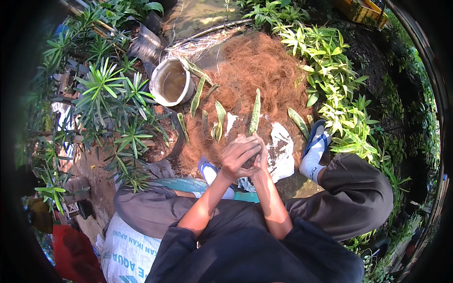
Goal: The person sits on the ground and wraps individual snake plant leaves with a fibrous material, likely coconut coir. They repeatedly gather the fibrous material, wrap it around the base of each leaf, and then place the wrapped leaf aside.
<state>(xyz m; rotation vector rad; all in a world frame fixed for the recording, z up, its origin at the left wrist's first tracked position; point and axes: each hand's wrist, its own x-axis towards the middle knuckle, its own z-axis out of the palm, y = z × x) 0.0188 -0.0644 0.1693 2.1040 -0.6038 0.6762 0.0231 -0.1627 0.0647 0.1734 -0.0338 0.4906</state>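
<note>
Both hands are cupped together around a dark clump of soil [250, 161], in front of my lap. My left hand [238, 155] curls over the clump from the left, and my right hand [262, 155] presses against its other side. A variegated snake plant leaf [255, 111] stands up just beyond my fingertips; whether its base is in the clump is hidden by the fingers. A white plastic bag [286, 152] smeared with dark soil lies beside my right hand. Reddish-brown coconut fibre [262, 70] is heaped past the hands, with another snake plant leaf [220, 116] at its near part.
A whitish bucket [172, 82] with murky contents stands at the upper left. More snake plant leaves [298, 121] are by my sandalled foot on the right. Leafy plants [332, 85] border both sides. A printed woven sack [129, 244] is at the lower left; a yellow crate [366, 12] is at the upper right.
</note>
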